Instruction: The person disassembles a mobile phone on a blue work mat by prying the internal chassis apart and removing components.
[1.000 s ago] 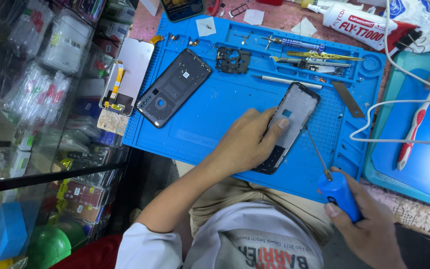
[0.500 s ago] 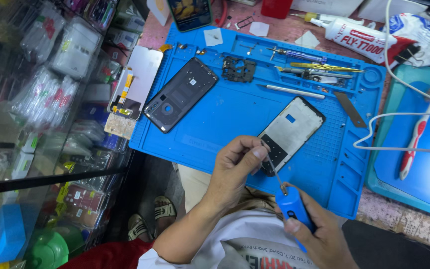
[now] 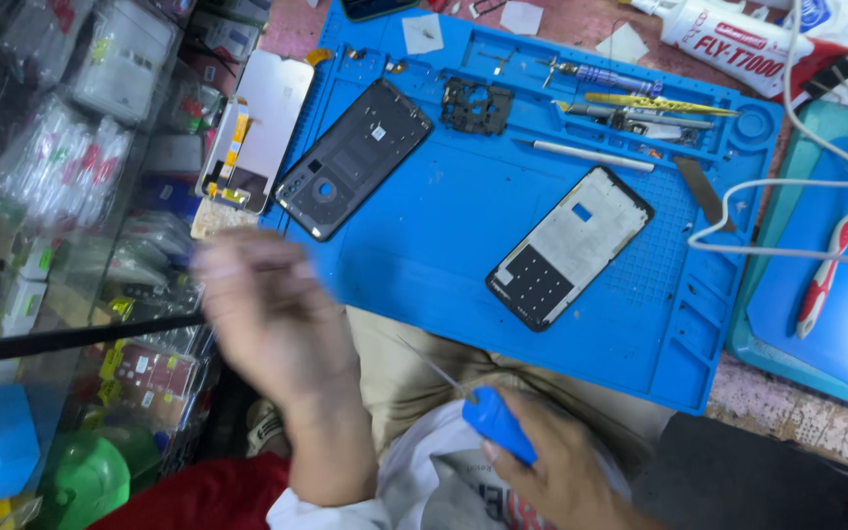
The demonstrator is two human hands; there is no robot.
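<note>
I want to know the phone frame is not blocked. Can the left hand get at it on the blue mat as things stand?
Probably yes. The left hand is blurred, off the mat's near-left edge and looks empty, and bare blue mat lies between it and the phone frame. Nothing lies on the frame.

Single view, head-worn camera, looking steeply down over own lap at tabletop edge. Frame tilted: blue work mat runs slantwise from upper centre to lower right. Close range, arm's reach. Left hand blurred at left centre, right hand at bottom edge with blue-handled screwdriver. Glass display case fills left side. No second view, so no shared area.
</note>
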